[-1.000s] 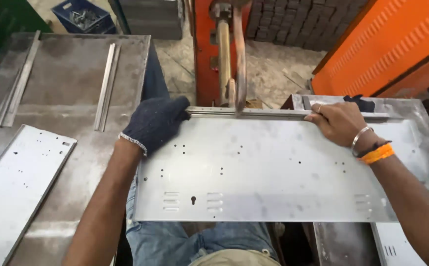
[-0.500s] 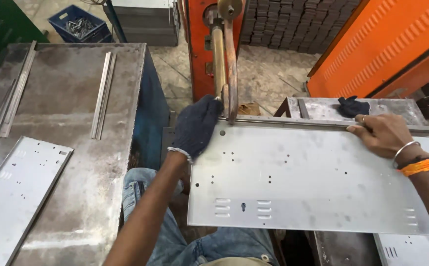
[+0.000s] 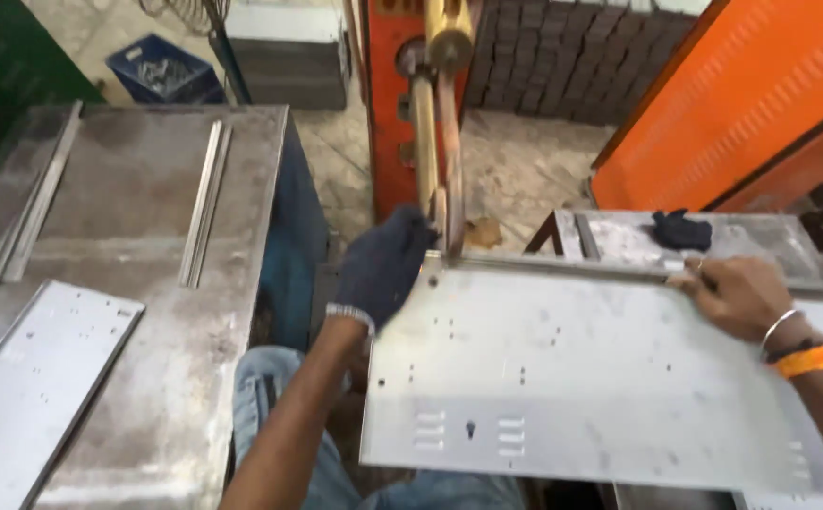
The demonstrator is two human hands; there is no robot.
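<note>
Pretty even daylight-ish light here, no hard spotlight. The metal sheet (image 3: 581, 378) comes out bright and a bit washed, with soft glare across its middle, between the gloved left hand (image 3: 383, 269) and the bare right hand (image 3: 737, 297). The whole frame is slightly soft from motion blur, worst on the machine arm (image 3: 435, 142) just above the left grip. Under the sheet, below both grips, it goes dark. The far left corner is murky green shadow.

A steel counter (image 3: 128, 217) on the left carries a flat metal panel (image 3: 33, 397) and long metal strips (image 3: 205, 198). Behind it sits a blue crate (image 3: 161, 71). A dark glove (image 3: 682, 229) lies on a far metal tray (image 3: 761, 247), beside an orange cabinet (image 3: 742, 104).
</note>
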